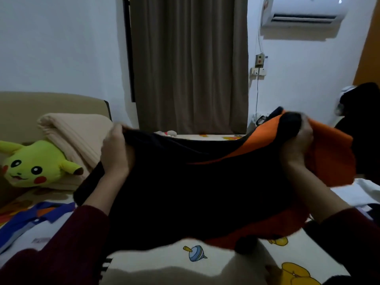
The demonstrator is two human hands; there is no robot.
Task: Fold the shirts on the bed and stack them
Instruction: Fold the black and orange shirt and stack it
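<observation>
While we hold the black-and-orange shirt [195, 188] stretched above the cartoon-print bedsheet [236, 262], our left hand [116, 151] and right hand [296, 145] each clutch a bunched upper edge, and the cloth blocks our view of the mattress middle. A Pikachu plush [30, 163] leans on a beige folded blanket [76, 136] at left, near a blue-and-white polo shirt [30, 223] whose chest lettering blurs beyond reading. At right, dark clothes [362, 124] and white fabric [362, 192] run off frame.

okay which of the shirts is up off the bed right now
The black and orange shirt, gripped at its top edge by the left hand and right hand. The blue-collared white shirt lies flat on the bed at the left.
</observation>
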